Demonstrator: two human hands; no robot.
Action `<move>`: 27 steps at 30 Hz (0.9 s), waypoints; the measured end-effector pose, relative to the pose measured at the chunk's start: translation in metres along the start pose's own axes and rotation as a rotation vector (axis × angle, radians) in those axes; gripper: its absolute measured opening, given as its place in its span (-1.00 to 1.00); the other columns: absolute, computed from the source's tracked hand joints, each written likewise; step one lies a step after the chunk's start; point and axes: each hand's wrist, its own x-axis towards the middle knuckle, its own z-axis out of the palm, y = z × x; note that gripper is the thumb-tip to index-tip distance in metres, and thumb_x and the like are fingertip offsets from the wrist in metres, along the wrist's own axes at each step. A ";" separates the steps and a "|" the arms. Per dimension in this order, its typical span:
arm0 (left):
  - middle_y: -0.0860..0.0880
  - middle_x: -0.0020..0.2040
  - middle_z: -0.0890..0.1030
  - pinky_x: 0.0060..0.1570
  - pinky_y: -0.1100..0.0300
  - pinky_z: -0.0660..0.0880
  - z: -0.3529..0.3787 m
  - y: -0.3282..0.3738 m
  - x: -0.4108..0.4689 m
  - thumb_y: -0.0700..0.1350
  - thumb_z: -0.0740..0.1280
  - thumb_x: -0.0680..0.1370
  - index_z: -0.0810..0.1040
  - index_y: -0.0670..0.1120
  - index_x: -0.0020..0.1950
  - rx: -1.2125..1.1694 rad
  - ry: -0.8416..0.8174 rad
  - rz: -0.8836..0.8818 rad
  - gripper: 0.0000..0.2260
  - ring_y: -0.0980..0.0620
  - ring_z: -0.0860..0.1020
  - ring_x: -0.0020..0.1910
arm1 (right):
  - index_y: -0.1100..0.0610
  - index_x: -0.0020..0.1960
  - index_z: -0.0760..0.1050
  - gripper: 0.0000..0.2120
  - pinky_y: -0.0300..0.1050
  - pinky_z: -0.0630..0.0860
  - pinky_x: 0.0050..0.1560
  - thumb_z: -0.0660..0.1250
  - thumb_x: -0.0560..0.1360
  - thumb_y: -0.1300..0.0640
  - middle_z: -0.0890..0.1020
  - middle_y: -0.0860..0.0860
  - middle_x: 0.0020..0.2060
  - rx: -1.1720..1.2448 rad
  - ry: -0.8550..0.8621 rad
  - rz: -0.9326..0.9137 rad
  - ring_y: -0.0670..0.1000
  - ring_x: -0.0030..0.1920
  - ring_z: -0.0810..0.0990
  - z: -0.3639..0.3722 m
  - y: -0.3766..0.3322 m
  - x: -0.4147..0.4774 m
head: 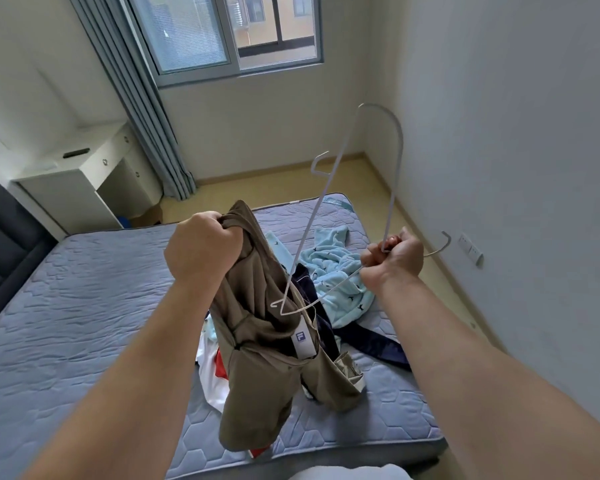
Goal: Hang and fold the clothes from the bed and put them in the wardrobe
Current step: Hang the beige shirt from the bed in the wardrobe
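Your olive garment [257, 358] hangs in front of you over the bed's near edge. It looks soft, floppy and light, so it'll slump wherever you don't support it. Your left hand [201, 244] has its fingers curled tight round a bunched top edge. I'd grab nearer the labelled band, which looks firmer. Your right hand [394, 259] is fisted round the wire hanger [326, 192] near its hook. It's thin and probably springy, and one corner is poking into the fabric. Beyond that, a white-and-red piece [212, 372], a navy one [371, 344] and a fluffy light-blue one [336, 271] lie heaped on the mattress [101, 306]. No wardrobe in view.
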 end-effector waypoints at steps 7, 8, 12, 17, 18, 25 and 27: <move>0.01 -0.52 0.43 -0.42 0.24 0.25 -0.001 0.010 -0.005 0.08 0.21 0.46 0.49 -0.10 -0.35 -0.188 0.008 -0.024 -0.70 0.05 0.38 -0.49 | 0.01 -0.50 0.24 -0.49 -0.24 0.02 -0.49 0.19 0.62 -0.02 0.27 -0.06 -0.58 -0.106 0.028 -0.033 -0.02 -0.59 0.16 -0.012 0.005 0.003; -0.01 -0.55 0.34 -0.42 0.20 0.22 -0.005 0.015 -0.004 0.08 0.22 0.45 0.42 -0.15 -0.36 -0.244 -0.010 -0.027 -0.67 0.02 0.28 -0.52 | 0.01 -0.51 0.23 -0.48 -0.24 0.02 -0.49 0.19 0.62 -0.03 0.26 -0.06 -0.58 -0.114 0.024 -0.037 -0.02 -0.59 0.15 -0.014 0.008 0.003; -0.01 -0.45 0.19 -0.40 0.09 0.12 -0.032 0.045 0.001 0.09 0.28 0.44 0.27 -0.17 -0.38 -0.580 -0.127 -0.045 -0.61 0.02 0.18 -0.45 | 0.02 -0.55 0.22 -0.43 -0.24 0.04 -0.52 0.18 0.62 -0.07 0.25 -0.06 -0.58 -0.106 -0.009 -0.016 -0.03 -0.60 0.15 -0.012 0.018 0.001; -0.12 -0.29 0.41 -0.27 0.04 0.31 -0.062 0.076 -0.001 0.00 0.39 0.38 0.57 -0.15 -0.22 -0.799 -0.271 -0.109 -0.79 -0.05 0.36 -0.31 | 0.00 -0.52 0.21 -0.44 -0.28 0.03 -0.56 0.14 0.65 -0.06 0.21 -0.06 -0.58 -0.080 -0.134 0.040 -0.05 -0.61 0.12 0.004 0.032 -0.007; -0.14 -0.28 0.47 -0.25 0.03 0.36 -0.065 0.079 -0.003 -0.02 0.41 0.38 0.61 -0.21 -0.20 -0.823 -0.306 -0.112 -0.76 -0.07 0.42 -0.30 | 0.00 -0.49 0.21 -0.47 -0.28 0.04 -0.57 0.14 0.65 -0.07 0.21 -0.05 -0.57 -0.088 -0.163 0.054 -0.05 -0.61 0.12 0.007 0.036 -0.010; -0.13 -0.33 0.58 -0.34 0.14 0.47 -0.070 0.072 -0.003 -0.09 0.48 0.37 0.65 -0.24 -0.22 -0.845 -0.303 -0.092 -0.80 -0.04 0.51 -0.36 | 0.00 -0.47 0.20 -0.48 -0.27 0.02 -0.51 0.14 0.65 -0.07 0.22 -0.06 -0.57 -0.091 -0.131 0.055 -0.05 -0.60 0.14 0.009 0.043 -0.010; -0.10 -0.33 0.53 -0.34 0.12 0.43 -0.066 0.063 0.005 -0.07 0.49 0.39 0.65 -0.25 -0.20 -0.768 -0.242 -0.079 -0.78 -0.01 0.46 -0.35 | 0.00 -0.49 0.21 -0.46 -0.29 0.01 -0.52 0.14 0.65 -0.06 0.22 -0.07 -0.58 -0.074 -0.116 0.068 -0.06 -0.60 0.13 0.009 0.037 -0.007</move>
